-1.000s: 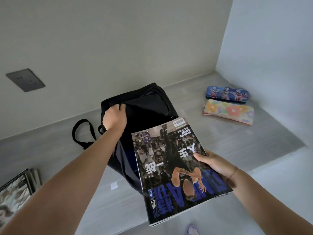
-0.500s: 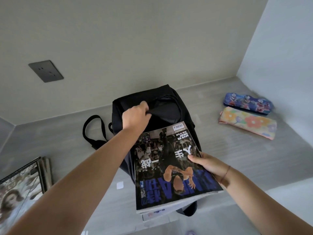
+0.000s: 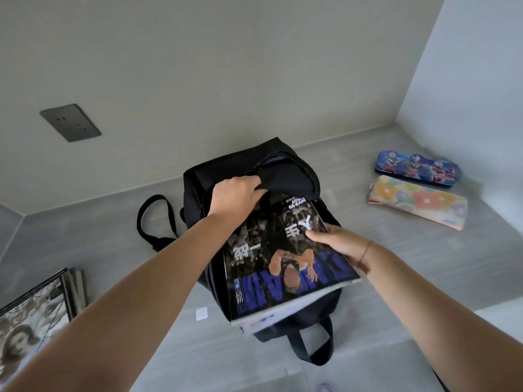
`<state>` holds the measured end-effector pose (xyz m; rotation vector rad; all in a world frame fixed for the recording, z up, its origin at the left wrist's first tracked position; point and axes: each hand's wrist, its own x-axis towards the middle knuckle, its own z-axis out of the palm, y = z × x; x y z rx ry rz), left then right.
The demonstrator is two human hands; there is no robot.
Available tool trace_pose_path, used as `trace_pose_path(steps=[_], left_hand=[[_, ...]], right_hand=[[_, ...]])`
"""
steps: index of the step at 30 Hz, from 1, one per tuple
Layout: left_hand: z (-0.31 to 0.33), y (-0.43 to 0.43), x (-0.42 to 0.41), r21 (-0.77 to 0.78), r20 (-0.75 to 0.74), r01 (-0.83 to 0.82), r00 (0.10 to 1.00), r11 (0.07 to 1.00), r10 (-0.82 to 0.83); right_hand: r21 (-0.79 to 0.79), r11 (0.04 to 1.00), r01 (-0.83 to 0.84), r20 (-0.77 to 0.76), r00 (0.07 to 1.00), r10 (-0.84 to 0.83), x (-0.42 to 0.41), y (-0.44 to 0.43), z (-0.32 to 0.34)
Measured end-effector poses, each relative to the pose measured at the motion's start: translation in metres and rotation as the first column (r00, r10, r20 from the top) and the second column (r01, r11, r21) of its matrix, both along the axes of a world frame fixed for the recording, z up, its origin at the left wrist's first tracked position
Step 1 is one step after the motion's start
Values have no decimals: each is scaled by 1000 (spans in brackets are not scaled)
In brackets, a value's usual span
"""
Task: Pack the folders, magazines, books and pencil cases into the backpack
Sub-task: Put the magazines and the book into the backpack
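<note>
Fingers of the left hand [image 3: 236, 198] are curled tight on the backpack [image 3: 195, 188], gripping its black flap [image 3: 285, 182] so the mouth gapes just beyond the knuckles. The right hand [image 3: 336, 241] pinches the magazine [image 3: 283, 267] at its right edge, thumb flat on the cover, the other fingers hidden beneath. The magazine's far edge sits just right of the left fingertips, tucked under the lifted flap at the mouth; its near edge overhangs the backpack's lower end, back toward the wrists. A paler sheet shows under that near edge; what it is I cannot tell. Right of the right fingers a stretch of counter [image 3: 410, 267] separates the hand from two pencil cases: a floral case [image 3: 418, 200] and, just behind it, a blue case [image 3: 416, 168]. Left of the left wrist a strap [image 3: 154, 219] lies looped on the counter, and farther left, at the near edge, a stack of magazines [image 3: 34, 309]
</note>
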<state>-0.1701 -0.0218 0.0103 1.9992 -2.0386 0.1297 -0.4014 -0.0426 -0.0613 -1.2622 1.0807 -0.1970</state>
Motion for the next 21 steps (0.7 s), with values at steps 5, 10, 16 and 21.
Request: trace_pose_path(steps=[5,10,16,21], left_hand=[[-10,6,8,88,-92,-34,995,996,42],[-31,19,18,223,-192,-71,975,972,115],[-36,24,10,144,-335,-69,935,987,115],[-30,18,3,98,-310,-38,948,994,67]], right_hand=[[-155,984,-90,-210,976,56,26,-28,-9],[-238,971,-14,-261,964,-50,14,5,-10],[-296,950,96,-115,984,-135,5,24,-27],[-255,935,245,-11,966,-257,29,5,-26]])
